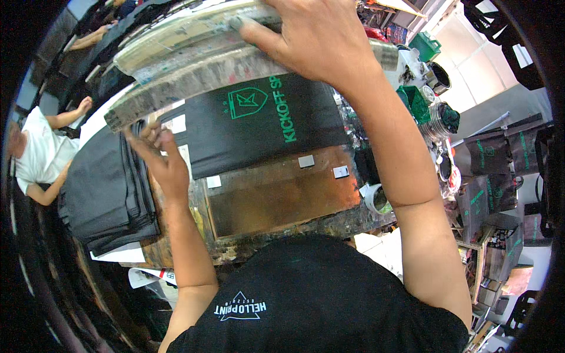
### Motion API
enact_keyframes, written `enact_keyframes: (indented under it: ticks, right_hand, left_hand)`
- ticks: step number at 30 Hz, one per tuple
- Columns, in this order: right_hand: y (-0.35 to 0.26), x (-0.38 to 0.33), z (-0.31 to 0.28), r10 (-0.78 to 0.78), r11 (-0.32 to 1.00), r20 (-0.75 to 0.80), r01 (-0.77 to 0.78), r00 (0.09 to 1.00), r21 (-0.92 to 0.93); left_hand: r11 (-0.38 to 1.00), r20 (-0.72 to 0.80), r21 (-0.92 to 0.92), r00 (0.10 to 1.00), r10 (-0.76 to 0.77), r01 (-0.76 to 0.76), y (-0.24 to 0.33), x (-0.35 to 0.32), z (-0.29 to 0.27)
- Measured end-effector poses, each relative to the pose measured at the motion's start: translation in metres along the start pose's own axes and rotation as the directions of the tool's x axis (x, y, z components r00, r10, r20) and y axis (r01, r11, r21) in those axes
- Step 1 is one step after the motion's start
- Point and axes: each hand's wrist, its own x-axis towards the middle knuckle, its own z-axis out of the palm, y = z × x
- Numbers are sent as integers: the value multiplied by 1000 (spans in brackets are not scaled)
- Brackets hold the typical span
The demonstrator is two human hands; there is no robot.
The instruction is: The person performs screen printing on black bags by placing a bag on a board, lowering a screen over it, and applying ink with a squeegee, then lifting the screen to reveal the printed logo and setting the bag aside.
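Observation:
A screen-printing frame (176,88), worn and paint-stained, is tilted up across the far side of the work board (265,203). My right hand (318,41) grips the frame at the top, thumb along it; its other fingers are partly cut off by the picture's edge. Close under the frame's left end is my left hand (162,159), fingers partly curled and apart, with nothing visible in them. Beneath the frame, a black fabric piece (235,141) bearing a green shield print and green lettering lies flat on the board. Small pale tabs (306,161) sit on the board near it.
A stack of black fabric pieces (109,182) lies left of the board. Paint tins (438,76), green containers (425,46) and a white cup (376,199) crowd the right side. Printed black pieces (485,159) hang at far right. Another person (47,147) is at left.

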Motion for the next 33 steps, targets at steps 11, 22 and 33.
enact_keyframes:
  ticks: [11, 22, 33]
  right_hand:
    - [13, 51, -33, 44, 999, 62, -44, 997, -2]
    - [16, 38, -35, 37, 999, 112, -35, 993, -20]
    - [11, 55, -47, 66, 996, 279, -80, 958, 38]
  left_hand:
    - [612, 187, 768, 848, -495, 188, -48, -87, 12]
    - [706, 207, 691, 893, -399, 155, -96, -68, 10]
    - [962, 306, 229, 928, -214, 146, -20, 96, -68]
